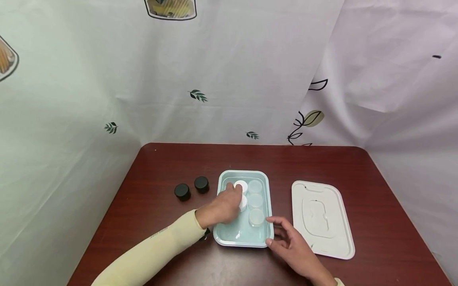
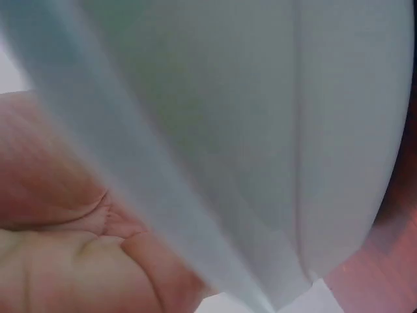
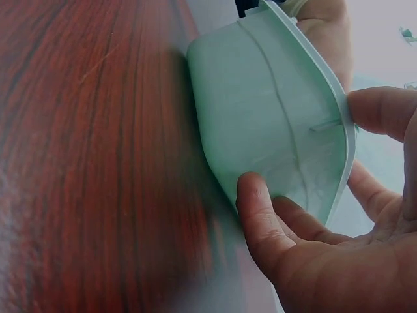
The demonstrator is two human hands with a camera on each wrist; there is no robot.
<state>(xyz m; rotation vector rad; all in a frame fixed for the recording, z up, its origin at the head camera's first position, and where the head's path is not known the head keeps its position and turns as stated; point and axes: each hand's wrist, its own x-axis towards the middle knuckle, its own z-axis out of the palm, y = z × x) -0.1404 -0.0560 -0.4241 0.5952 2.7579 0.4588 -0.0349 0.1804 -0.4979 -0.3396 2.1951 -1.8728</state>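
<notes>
A pale blue-green plastic tray [image 1: 240, 237] stands on the table, its outer wall [image 3: 241, 98] large in the right wrist view. My left hand [image 1: 226, 205] reaches into it and pinches a white round-lidded container [image 1: 241, 185] at the far left. Another white-lidded container [image 1: 243, 203] is partly hidden by that hand. Along the tray's right side runs a column of translucent-lidded containers, the nearest one [image 1: 256, 217] at the front. My right hand [image 1: 290, 247] holds the tray's near right corner, fingers on rim and outer wall. In the left wrist view, the tray wall [image 2: 260, 130] hides the left fingertips.
Two black round-lidded jars [image 1: 183, 192] [image 1: 202, 184] sit left of the tray on the dark red-brown table [image 1: 157, 167]. A white rectangular lid [image 1: 323, 218] lies flat to the right. White printed cloth [image 1: 232, 71] hangs behind and at both sides.
</notes>
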